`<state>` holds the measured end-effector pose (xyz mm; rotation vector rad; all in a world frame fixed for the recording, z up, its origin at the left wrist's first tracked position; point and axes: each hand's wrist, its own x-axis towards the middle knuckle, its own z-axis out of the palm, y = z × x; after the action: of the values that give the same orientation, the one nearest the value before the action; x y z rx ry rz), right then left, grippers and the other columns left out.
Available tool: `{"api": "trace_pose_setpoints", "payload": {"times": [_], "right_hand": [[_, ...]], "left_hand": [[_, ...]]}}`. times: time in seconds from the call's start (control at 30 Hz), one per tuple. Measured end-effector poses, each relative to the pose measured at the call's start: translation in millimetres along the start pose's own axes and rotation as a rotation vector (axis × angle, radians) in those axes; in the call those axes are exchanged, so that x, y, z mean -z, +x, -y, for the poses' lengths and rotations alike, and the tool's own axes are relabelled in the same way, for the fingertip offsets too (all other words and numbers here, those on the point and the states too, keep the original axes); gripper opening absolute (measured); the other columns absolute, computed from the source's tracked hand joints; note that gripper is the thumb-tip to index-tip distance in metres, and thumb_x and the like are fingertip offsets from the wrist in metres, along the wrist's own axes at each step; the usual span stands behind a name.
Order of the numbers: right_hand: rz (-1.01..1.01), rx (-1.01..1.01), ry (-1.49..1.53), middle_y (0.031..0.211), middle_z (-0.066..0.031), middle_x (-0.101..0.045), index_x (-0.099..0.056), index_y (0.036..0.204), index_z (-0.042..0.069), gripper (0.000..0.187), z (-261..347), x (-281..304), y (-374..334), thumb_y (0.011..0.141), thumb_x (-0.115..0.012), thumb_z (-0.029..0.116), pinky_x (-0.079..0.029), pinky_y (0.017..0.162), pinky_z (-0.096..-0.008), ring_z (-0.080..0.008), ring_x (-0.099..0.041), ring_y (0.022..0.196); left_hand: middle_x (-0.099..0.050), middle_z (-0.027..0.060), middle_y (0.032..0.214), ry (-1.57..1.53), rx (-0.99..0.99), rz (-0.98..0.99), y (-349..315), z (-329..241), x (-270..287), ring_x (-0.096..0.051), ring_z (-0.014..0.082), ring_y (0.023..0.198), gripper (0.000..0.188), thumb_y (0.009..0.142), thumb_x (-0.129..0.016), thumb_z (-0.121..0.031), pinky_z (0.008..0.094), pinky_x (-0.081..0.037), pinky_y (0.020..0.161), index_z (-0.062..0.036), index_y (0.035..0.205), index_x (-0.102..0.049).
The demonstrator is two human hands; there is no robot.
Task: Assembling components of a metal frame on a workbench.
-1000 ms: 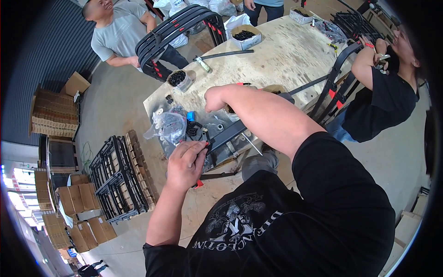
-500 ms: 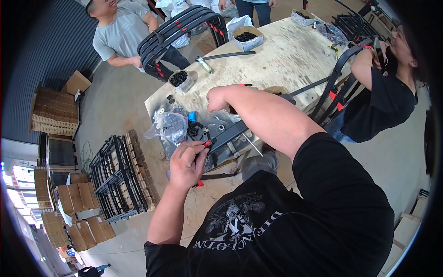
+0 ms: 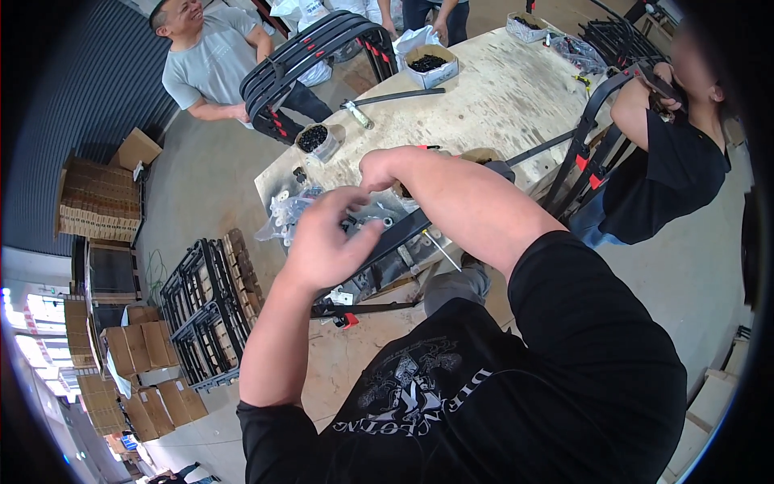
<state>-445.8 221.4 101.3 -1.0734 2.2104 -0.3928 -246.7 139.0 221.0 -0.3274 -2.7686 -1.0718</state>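
Black metal bar point(image 3: 385, 242) under loosely open left hand point(image 3: 322, 242), right hand point(image 3: 383, 168) fingers unclear, plywood table point(image 3: 500, 97), concrete floor point(image 3: 201, 202)

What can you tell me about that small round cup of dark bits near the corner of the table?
The small cup is a short, round container, clear or whitish and plastic by its look. It stands upright and open, with no lid, near the corner of the pale wooden worktable. It is filled almost to the rim with small black pieces, too small to tell apart. No hand touches it. A curved black frame with red clips leans just behind it.
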Motion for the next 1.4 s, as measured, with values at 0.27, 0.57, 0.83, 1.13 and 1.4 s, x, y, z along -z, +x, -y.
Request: {"api": "trace_pose_setpoints", "payload": {"times": [0.27, 0.57, 0.83, 1.13, 1.4], "right_hand": [[-0.082, 0.083, -0.057, 0.105, -0.0256, -0.071, -0.077, 0.097, 0.000, 0.040, 3.3, -14.6, 4.9, 0.076, -0.070, 0.034, -0.054, 0.088, -0.0431, -0.0358, -0.070, 0.098], [-0.012, 0.024, -0.083, 0.114, -0.0195, -0.072, -0.078, 0.106, 0.005, 0.040, 7.9, -4.0, -0.9, 0.078, -0.073, 0.035, -0.053, 0.091, -0.0408, -0.0318, -0.069, 0.105], [0.037, -0.030, -0.004, 0.119, -0.0163, -0.072, -0.077, 0.111, 0.008, 0.040, 12.7, 0.5, -13.3, 0.079, -0.073, 0.032, -0.053, 0.090, -0.0435, -0.0292, -0.069, 0.106], [0.090, -0.039, -0.010, 0.122, -0.0159, -0.071, -0.073, 0.119, 0.003, 0.044, -1.1, -10.5, 21.3, 0.085, -0.070, 0.032, -0.052, 0.092, -0.0445, -0.0293, -0.068, 0.108], [0.046, -0.065, 0.048, 0.118, -0.0175, -0.071, -0.073, 0.116, 0.002, 0.044, -19.3, -8.4, 16.6, 0.086, -0.070, 0.033, -0.052, 0.091, -0.0448, -0.0308, -0.068, 0.106]], "left_hand": [[-0.070, 0.0251, 0.096, 0.313, 0.151, 0.514, 20.0, -27.1, -44.1, -0.068, 0.0424, 0.094, 0.054, 0.078, -0.074, -0.039, 0.0505, -0.053, 0.084, 0.0014, 0.111, -0.063], [-0.072, 0.0245, 0.094, 0.324, 0.191, 0.512, 23.8, -23.6, -53.3, -0.069, 0.0421, 0.092, 0.061, 0.082, -0.070, -0.050, 0.0496, -0.054, 0.085, 0.0020, 0.113, -0.063], [-0.072, 0.0242, 0.094, 0.293, 0.239, 0.445, 17.9, -13.4, -61.2, -0.071, 0.0382, 0.091, 0.055, 0.085, -0.073, -0.046, 0.0431, -0.055, 0.080, -0.0020, 0.118, -0.067], [-0.071, 0.0155, 0.087, 0.239, 0.391, 0.304, -54.0, 39.7, -25.7, -0.069, 0.0262, 0.075, 0.042, 0.097, -0.063, -0.030, 0.0360, -0.055, 0.073, 0.0032, 0.122, -0.063], [-0.064, 0.0027, 0.080, -0.533, 0.603, 0.288, -39.4, 36.5, -31.1, -0.058, 0.0108, 0.058, 0.030, 0.101, -0.058, -0.024, 0.0266, -0.044, 0.049, -0.0012, 0.118, -0.065]]}}
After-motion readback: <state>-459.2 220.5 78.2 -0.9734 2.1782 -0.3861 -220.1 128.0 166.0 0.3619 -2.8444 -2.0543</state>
